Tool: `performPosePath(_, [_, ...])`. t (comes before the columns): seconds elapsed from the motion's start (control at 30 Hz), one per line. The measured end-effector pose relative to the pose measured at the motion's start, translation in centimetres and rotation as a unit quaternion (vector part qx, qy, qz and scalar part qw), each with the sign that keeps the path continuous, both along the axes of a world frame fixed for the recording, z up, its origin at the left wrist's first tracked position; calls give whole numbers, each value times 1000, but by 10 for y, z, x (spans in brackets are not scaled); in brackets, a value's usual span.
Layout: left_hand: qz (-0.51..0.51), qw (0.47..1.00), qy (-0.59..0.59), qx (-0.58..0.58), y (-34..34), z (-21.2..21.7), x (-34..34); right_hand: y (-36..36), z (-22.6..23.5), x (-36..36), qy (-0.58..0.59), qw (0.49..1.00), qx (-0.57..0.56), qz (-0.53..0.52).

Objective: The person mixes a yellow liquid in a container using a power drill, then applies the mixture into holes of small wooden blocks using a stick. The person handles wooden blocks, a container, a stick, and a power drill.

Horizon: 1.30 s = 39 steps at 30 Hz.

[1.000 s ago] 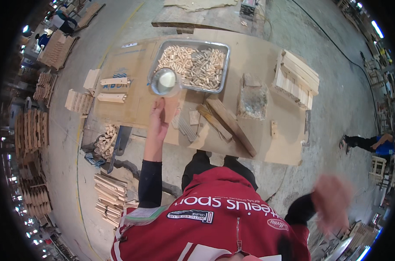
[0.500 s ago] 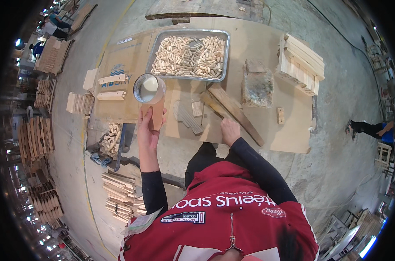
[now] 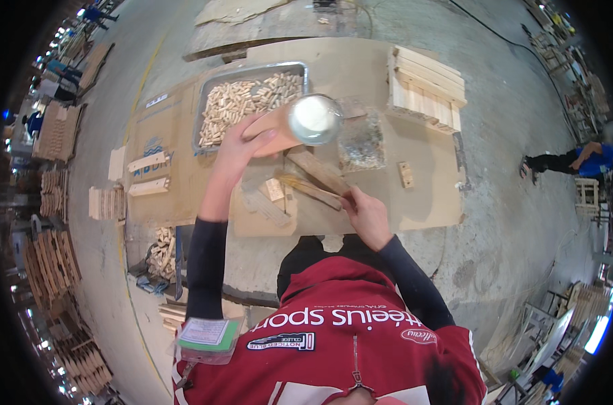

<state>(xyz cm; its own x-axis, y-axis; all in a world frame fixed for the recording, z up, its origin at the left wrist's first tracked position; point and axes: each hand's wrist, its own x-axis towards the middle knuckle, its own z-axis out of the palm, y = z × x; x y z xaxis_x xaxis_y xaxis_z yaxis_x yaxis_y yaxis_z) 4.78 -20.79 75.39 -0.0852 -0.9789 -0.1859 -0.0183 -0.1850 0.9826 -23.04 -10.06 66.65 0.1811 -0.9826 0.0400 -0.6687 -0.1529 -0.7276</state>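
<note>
— While you look down from above, what fills the scene first?

— A low worktop (image 3: 428, 196) covered in cardboard, sitting on a concrete floor (image 3: 522, 256). At about eleven o'clock on it lies a metal tray (image 3: 208, 101) full of small wooden pegs (image 3: 242, 101). At one o'clock there is a stack of pale boards (image 3: 424, 84).

— And the hands?

— The left hand (image 3: 235, 152) reaches up toward twelve o'clock; its grip is closed around a flat wooden block (image 3: 269, 135). A round tub of white paste (image 3: 314, 119) sits at the far end of that block, just past the tray's right edge; whether it rests on the block or the worktop I cannot tell.

— The right one?

— The right hand (image 3: 367, 216) sits nearer the body, at five o'clock from the tub. Its fingers are pinched together on a thin stick (image 3: 313, 185) whose tip points toward ten o'clock, across a long wooden strip (image 3: 320, 170).

— Anything smaller about?

— A clear plastic bag (image 3: 364, 142) lies just right of the tub, a small wood block (image 3: 405, 174) at four o'clock from it, and two short slats (image 3: 148, 174) at nine o'clock on the cardboard.
</note>
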Motion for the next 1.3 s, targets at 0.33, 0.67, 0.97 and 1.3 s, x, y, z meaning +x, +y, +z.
performPosePath(0.33, [-241,873,-335,-261,-143,-51,-102,68,-11,-128,-247,934,217,-139])
performPosePath(0.67, [-97,903,-326,-262,-130,-53,-102,68,-117,-98,-175,936,114,-284])
performPosePath(0.97, [-25,930,-307,202,82,-194,-37,47,-116,-49,-72,974,69,-203])
performPosePath(1.3, [64,892,-434,109,78,-191,-103,55,-117,-63,-63,953,148,-256])
